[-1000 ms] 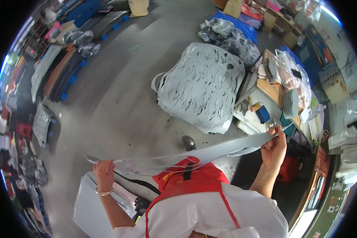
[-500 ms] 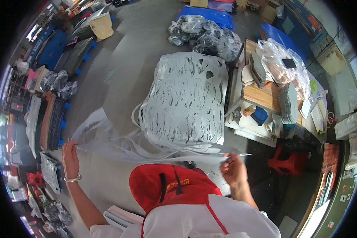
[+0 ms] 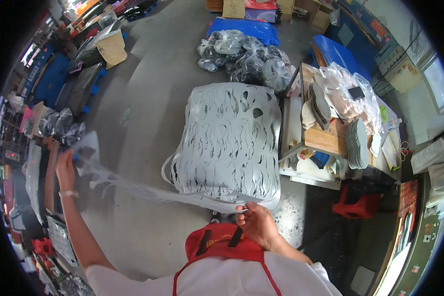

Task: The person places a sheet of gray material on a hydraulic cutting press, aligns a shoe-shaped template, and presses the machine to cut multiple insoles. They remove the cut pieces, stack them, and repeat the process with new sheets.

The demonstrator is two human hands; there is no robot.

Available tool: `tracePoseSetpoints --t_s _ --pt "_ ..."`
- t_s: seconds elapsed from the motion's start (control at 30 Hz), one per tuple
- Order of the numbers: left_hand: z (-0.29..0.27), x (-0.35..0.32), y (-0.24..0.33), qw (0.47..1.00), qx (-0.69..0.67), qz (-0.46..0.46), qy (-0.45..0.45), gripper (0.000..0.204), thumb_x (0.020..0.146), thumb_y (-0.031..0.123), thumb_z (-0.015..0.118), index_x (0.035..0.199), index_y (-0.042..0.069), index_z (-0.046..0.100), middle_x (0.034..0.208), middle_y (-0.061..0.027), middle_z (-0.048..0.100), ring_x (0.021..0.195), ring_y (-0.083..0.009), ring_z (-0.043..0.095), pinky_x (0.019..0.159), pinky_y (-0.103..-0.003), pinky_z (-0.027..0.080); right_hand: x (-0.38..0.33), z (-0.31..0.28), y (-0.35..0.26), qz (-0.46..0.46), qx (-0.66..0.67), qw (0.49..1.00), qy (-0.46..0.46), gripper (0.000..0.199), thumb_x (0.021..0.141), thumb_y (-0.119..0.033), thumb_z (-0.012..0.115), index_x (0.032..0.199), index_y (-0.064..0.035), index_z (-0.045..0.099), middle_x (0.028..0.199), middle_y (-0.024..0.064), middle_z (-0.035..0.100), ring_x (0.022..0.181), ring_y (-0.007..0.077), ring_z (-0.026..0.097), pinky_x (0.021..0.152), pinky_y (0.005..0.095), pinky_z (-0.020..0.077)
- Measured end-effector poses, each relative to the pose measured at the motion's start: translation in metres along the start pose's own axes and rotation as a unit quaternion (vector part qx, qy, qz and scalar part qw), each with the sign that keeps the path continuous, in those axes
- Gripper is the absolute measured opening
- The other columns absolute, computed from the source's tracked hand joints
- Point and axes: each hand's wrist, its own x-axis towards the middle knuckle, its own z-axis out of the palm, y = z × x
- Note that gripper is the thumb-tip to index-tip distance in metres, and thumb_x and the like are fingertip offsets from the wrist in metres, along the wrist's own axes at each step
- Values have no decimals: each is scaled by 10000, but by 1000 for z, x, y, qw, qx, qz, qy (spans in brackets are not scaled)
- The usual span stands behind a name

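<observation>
While the left hand (image 3: pixel 65 165) pinches one end of a thin grey cut-out sheet (image 3: pixel 133 190) far out to the side, the right hand (image 3: pixel 256 224) clamps the other end close to the red apron (image 3: pixel 222 244). Between them the sheet stretches edge-on, the hands well apart. Just beyond the right hand lies a pile of similar perforated sheets (image 3: pixel 227 143), with a cluttered wooden table (image 3: pixel 325 138) to its right.
</observation>
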Motion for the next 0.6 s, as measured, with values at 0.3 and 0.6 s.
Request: tracePoseSetpoints --t_s 0.3,0.6 --pt "152 249 301 898 -147 402 100 264 846 68 529 1093 78 623 1000 -116 609 927 -290 580 798 -368 477 24 -72 -8 -147 328 933 21 201 894 -130 511 883 60 575 842 124 610 713 176 551 660 262 491" --pt "385 -4 369 923 -189 291 -166 436 882 142 534 1313 139 472 1286 -150 492 1183 -302 477 1046 -478 311 89 -244 34 -125 288 889 334 402 932 -361 495 977 38 521 927 136 596 799 232 591 704 331 535"
